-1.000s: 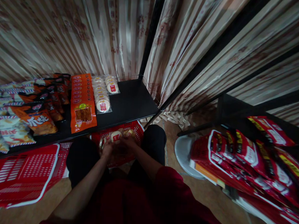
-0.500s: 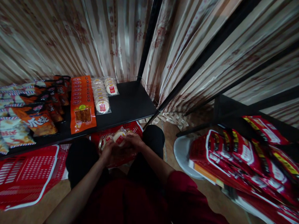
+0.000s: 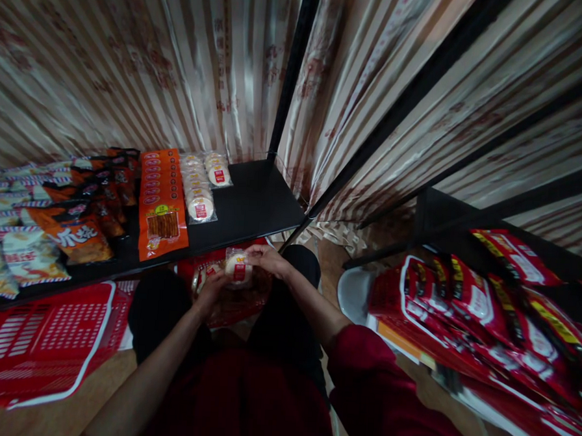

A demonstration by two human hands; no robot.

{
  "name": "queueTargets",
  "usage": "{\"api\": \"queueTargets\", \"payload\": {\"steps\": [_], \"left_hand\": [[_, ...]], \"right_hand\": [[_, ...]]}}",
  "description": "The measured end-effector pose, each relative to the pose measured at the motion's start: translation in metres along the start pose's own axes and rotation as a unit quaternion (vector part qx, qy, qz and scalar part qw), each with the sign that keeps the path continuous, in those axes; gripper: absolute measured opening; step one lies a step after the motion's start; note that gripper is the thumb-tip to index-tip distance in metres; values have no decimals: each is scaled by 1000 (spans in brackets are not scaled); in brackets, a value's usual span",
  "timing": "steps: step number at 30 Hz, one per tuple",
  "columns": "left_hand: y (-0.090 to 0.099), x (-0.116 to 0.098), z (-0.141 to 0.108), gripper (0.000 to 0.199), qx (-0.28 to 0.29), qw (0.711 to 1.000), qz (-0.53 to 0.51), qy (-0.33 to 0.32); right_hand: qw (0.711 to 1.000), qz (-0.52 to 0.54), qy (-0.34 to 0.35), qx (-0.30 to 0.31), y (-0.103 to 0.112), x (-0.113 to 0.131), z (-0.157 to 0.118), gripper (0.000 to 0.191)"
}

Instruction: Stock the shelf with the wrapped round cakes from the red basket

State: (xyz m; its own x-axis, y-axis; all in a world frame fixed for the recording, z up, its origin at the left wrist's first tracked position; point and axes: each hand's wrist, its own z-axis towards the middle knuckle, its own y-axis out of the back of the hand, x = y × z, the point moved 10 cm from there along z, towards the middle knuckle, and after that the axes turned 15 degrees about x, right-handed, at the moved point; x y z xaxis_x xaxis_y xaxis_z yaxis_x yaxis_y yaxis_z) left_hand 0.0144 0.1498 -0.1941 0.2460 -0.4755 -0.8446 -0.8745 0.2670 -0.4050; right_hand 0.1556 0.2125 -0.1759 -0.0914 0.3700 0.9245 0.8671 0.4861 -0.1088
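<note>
Between my knees I hold a clear packet of round white crackers [image 3: 238, 272] with a red label, above a red basket [image 3: 227, 319]. My right hand [image 3: 270, 261] is closed on the packet's upper right side. My left hand [image 3: 212, 290] is closed at the lower left, its fingers partly hidden, by more such packets [image 3: 201, 276]. On the black shelf [image 3: 257, 197] in front, similar cracker packets [image 3: 201, 203] stand in two rows beside a strip of orange snack bags [image 3: 163, 205].
Orange-and-black snack bags [image 3: 78, 233] and white snack bags [image 3: 30, 256] fill the shelf's left. A red basket [image 3: 40, 341] lies at left. Red snack bags [image 3: 477, 293] pile at right near a white stool [image 3: 352, 296]. Black posts [image 3: 293, 81] and a striped curtain [image 3: 182, 62] stand behind.
The cracker packet between my hands has turned more upright, its label facing me. My right hand has shifted up and slightly right; the shelf goods have not moved.
</note>
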Motion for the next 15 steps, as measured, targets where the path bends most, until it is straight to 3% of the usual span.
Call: {"api": "queueTargets", "payload": {"steps": [4, 15], "left_hand": [[-6, -2, 1, 32, 31, 999, -14, 8], [-1, -18, 2, 52, -26, 999, 11, -30]], "right_hand": [[999, -33, 2, 25, -5, 16, 5, 27], [999, -24, 22, 25, -11, 39, 17, 30]]}}
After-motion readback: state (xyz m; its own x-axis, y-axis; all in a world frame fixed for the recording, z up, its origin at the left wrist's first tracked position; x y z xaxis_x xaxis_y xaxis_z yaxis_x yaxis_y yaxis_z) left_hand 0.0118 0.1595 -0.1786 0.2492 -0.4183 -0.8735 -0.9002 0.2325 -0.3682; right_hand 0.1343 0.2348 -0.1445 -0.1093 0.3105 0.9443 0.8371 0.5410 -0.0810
